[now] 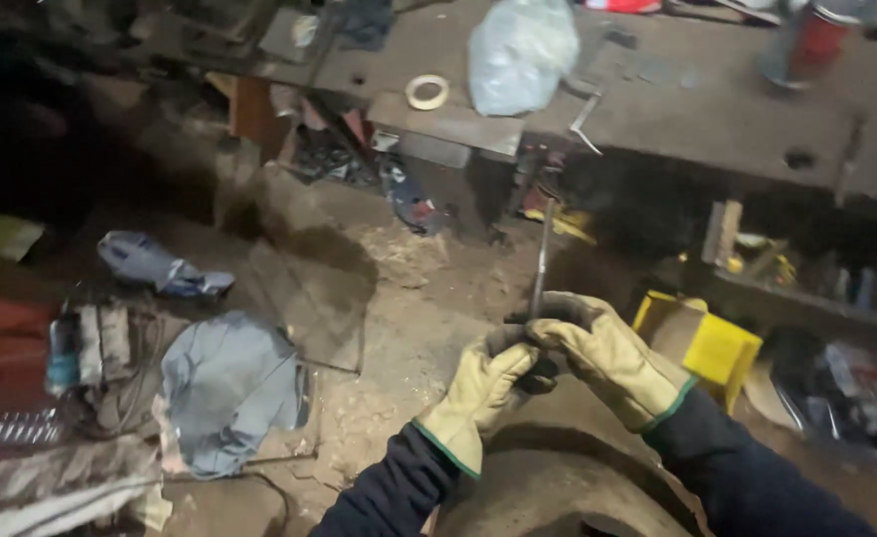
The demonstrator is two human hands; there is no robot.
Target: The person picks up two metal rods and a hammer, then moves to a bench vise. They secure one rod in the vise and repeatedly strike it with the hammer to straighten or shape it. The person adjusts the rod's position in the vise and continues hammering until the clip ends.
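Both gloved hands, left hand (486, 383) and right hand (607, 353), pinched the lower end of a thin metal rod (541, 261) held upright over the dirt floor (408, 298), seemingly mid-adjustment; the next move called for a steady grip.

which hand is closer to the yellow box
Right. The right hand is just left of the yellow box, nearly beside it. The left hand sits farther left, beyond the right hand; both grip a thin metal rod.

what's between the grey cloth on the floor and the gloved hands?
In the head view, only bare dirt floor strewn with sawdust lies between the grey cloth and the left hand, which, with the right hand, grips a thin metal rod.
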